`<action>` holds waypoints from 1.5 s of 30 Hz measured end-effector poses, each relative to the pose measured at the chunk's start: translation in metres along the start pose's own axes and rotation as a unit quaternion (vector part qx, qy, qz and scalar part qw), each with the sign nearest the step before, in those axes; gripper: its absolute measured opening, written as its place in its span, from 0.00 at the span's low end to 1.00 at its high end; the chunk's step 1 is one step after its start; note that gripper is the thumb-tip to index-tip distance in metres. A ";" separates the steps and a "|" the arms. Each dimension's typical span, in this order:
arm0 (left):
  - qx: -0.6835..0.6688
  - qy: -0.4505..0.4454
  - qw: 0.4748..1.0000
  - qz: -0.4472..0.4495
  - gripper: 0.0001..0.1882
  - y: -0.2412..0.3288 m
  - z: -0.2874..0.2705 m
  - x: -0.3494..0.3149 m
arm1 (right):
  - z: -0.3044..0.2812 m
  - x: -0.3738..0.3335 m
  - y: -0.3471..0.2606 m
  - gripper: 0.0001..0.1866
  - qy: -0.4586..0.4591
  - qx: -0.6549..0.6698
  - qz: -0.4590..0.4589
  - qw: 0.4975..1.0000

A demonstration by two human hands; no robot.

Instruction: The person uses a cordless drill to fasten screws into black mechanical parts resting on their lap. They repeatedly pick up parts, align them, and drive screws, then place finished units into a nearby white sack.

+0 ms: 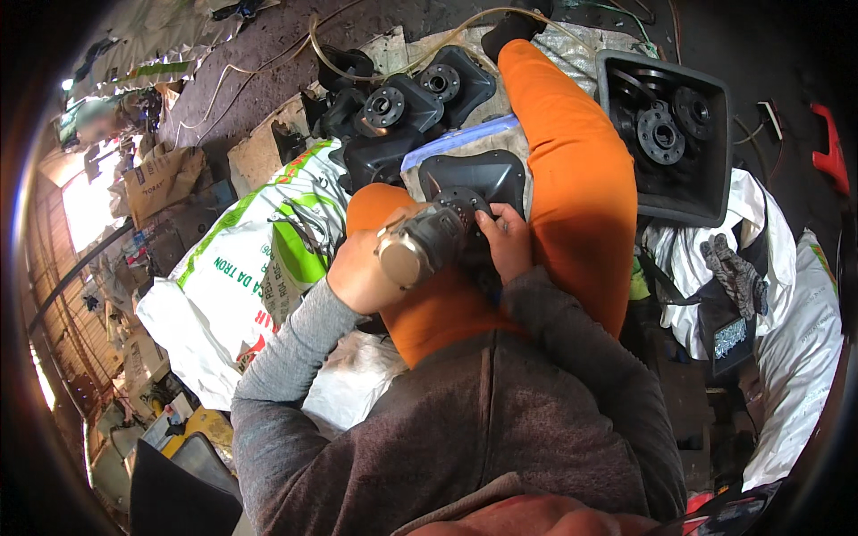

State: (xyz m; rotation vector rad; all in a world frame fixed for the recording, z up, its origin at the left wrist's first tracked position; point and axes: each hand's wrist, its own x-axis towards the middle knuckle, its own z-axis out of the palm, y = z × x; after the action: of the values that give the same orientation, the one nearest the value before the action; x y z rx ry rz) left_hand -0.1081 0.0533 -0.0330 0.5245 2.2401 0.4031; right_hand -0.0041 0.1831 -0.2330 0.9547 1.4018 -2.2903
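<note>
At centre frame, the left grip (362, 270) wraps a grey cylindrical power tool (431, 236) over the round black flange (458, 197) of a black square-based moulded piece (494, 175), set between orange-trousered legs (576, 161) that likely brace it. The right grip (508, 241) touches the flange's edge, perhaps steadying it; whether it pinches, one cannot tell.

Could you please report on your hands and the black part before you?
Left hand gripping power tool. Right hand touching black flanged part. Tool partly hiding its flange.
</note>
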 end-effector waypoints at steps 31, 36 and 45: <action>0.012 0.526 0.745 -0.409 0.28 -0.325 -0.028 -0.314 | 0.220 -0.097 0.060 0.17 -0.624 -0.453 -0.376 0.514; -0.028 0.429 0.780 -0.454 0.31 -0.317 0.061 -0.178 | 0.218 -0.106 0.049 0.18 -0.519 -0.645 -0.252 0.500; 0.151 0.720 0.542 -0.407 0.19 -0.390 -0.021 -0.233 | -0.009 -0.035 -0.069 0.14 -0.143 -0.303 -0.156 0.929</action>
State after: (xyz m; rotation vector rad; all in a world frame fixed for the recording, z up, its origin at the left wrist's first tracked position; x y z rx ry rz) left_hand -0.0763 -0.4004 -0.0461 -1.2919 3.7161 -0.2496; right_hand -0.0132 0.2210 -0.1654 0.2086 2.0460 -1.8673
